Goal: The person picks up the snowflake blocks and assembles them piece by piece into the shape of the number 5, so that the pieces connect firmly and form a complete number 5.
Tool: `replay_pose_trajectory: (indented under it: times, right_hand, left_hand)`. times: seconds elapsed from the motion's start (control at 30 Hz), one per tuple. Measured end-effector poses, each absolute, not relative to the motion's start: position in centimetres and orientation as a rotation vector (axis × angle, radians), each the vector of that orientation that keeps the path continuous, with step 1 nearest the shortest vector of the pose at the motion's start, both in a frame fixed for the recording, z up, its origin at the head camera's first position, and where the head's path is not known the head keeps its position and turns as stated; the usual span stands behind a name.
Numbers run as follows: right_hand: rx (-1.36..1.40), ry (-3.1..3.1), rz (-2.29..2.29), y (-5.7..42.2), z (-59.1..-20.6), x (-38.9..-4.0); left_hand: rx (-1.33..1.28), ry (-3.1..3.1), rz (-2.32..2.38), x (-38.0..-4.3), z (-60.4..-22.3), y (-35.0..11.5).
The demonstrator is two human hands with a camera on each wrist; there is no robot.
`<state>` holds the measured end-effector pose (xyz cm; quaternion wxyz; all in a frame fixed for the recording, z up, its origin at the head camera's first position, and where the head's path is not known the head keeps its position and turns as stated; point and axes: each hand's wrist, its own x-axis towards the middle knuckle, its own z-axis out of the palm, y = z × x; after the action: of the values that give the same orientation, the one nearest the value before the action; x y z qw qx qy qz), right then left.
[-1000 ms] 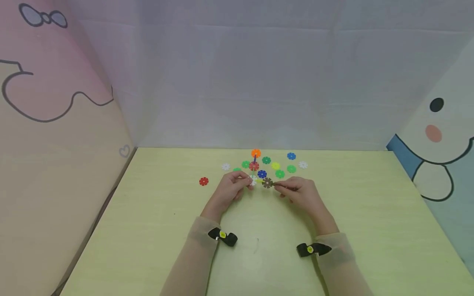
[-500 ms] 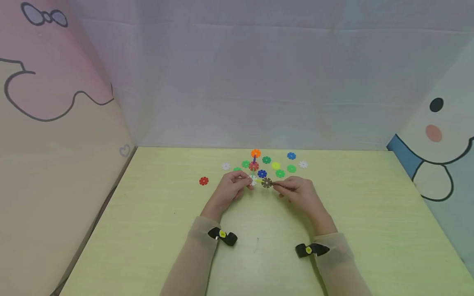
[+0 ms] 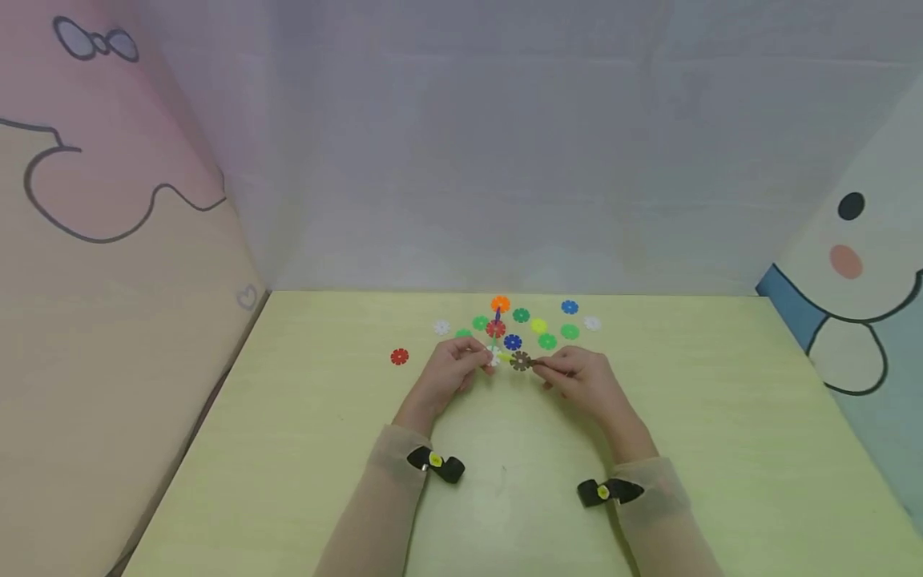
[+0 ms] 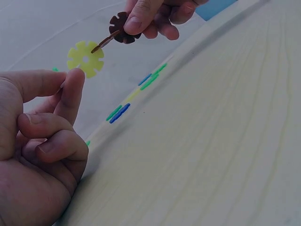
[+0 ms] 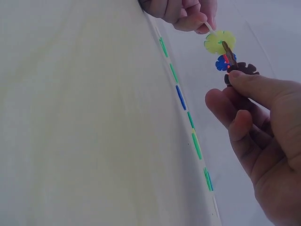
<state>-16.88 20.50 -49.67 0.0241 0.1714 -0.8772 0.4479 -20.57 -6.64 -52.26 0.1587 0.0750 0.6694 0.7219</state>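
My left hand (image 3: 447,374) pinches a white slotted snowflake disc (image 3: 495,357) between thumb and fingertips. A yellow disc (image 4: 85,59) joins it on the right, and a brown disc (image 3: 521,361) slots into the yellow one. At the chain's right end, my right hand (image 3: 586,378) pinches a dark brown disc (image 5: 247,68), whose edge meets the brown one. Beyond the white disc, the chain runs away from me through a green disc seen edge-on, a red disc (image 3: 495,328), a purple one seen edge-on and an orange disc (image 3: 501,304). Fingers hide part of the white and dark brown discs.
Loose discs lie flat on the pale wooden table (image 3: 303,449): a red one (image 3: 400,357) at left, white ones (image 3: 442,328) on both sides, plus several green, blue (image 3: 570,307) and yellow (image 3: 539,326) ones behind the hands. A curtain (image 3: 461,160) hangs behind the table's back edge.
The head view has shifted slightly, so everything sits a little lower in it. Both hands keep their pinch, and the chain looks the same.
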Motion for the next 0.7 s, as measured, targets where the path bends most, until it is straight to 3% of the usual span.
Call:
replay_pose_trajectory:
  times: [0.7]
  right_hand:
    - [0.549,-2.652,1.443,20.12,-49.87,-16.60]
  left_hand:
    - [0.171,1.903,2.105,-20.35,-52.45,-6.35]
